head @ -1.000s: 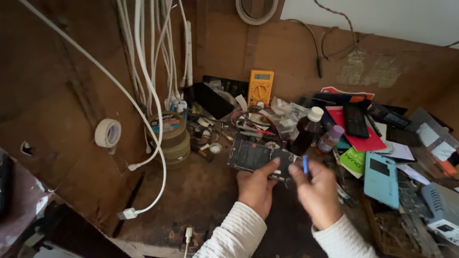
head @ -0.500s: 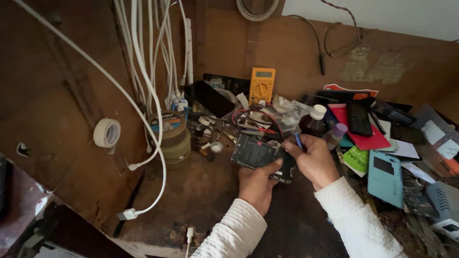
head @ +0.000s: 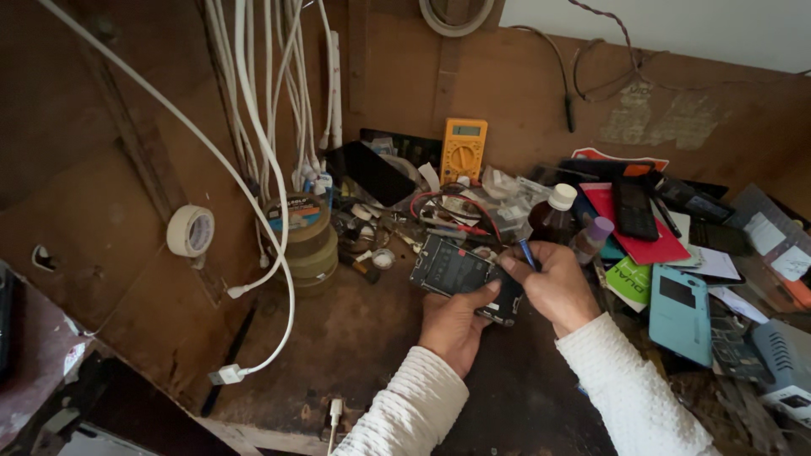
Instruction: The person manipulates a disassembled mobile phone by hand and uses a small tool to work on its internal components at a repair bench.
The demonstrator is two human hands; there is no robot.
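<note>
On a dark, scuffed wooden workbench (head: 338, 338), boxed in by brown board walls at the far and left sides, a person in white ribbed sleeves works at the middle of the surface. The only bare room lies on the near left, between the bench's front edge and a drooping white cable (head: 253, 203) whose plug hangs just short of that edge; the right side is crowded to the rim with phone cases, among them a light blue flip case (head: 680, 314) and a red case (head: 638, 224). Farther back stand a yellow multimeter (head: 463, 150) against the wall, a stack of tape rolls (head: 306, 241) to the left, and a brown bottle with a white cap (head: 553, 218) just beyond the hands. The left hand (head: 456, 325) grasps an opened phone (head: 465, 274), back cover off, from its near edge, thumb across the lower corner, holding it just above the bench. The right hand (head: 553, 287) is closed around a thin blue tool (head: 527, 253), pinched between fingertips, its lower end meeting the phone's right edge.
</note>
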